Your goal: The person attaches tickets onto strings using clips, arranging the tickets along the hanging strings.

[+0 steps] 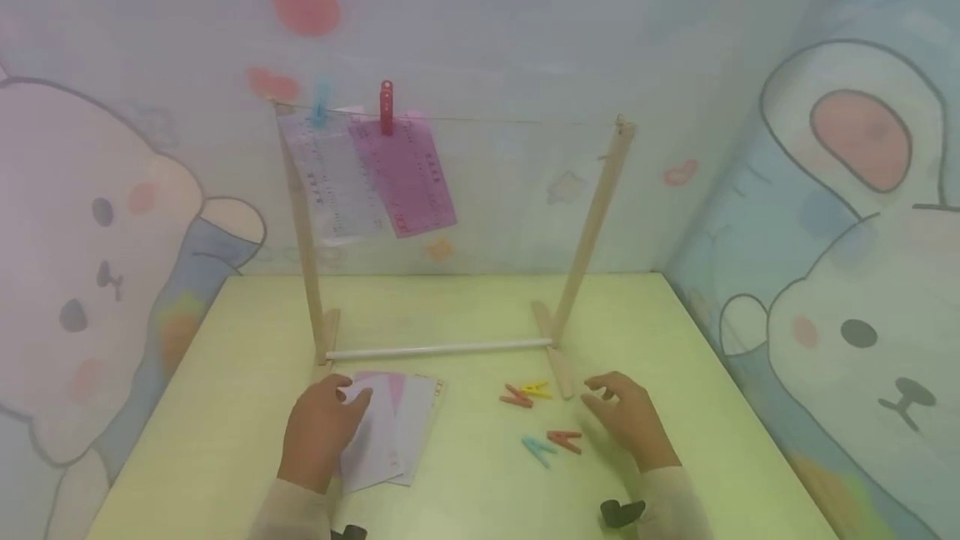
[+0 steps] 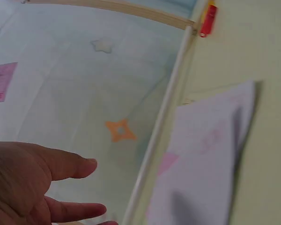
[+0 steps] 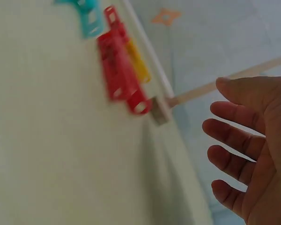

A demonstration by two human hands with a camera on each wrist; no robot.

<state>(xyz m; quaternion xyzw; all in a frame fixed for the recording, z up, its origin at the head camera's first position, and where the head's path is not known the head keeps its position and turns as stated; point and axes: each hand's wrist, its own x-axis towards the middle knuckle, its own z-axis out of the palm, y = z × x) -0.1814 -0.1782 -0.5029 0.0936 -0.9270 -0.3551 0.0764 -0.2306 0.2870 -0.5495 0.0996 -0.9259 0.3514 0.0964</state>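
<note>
My left hand [image 1: 322,427] is over the left side of a small stack of paper sheets [image 1: 401,432], its fingers loosely bent and holding nothing. The left wrist view has the thumb and fingers apart, with the paper stack [image 2: 201,154] to their right. My right hand [image 1: 626,419] hovers right of several clothespins, its fingers relaxed and spread. Near it lie a red clothespin [image 1: 564,441] and a blue clothespin [image 1: 538,449]. Farther back, another red clothespin [image 1: 516,397] and a yellow clothespin [image 1: 537,390] lie together. The right wrist view shows the right fingers [image 3: 234,136] with nothing between them.
A wooden frame with a white crossbar [image 1: 442,349] stands behind the hands. From its string [image 1: 510,121] hang a white sheet [image 1: 337,182] under a blue clothespin [image 1: 320,105] and a pink sheet [image 1: 412,173] under a red clothespin [image 1: 386,108].
</note>
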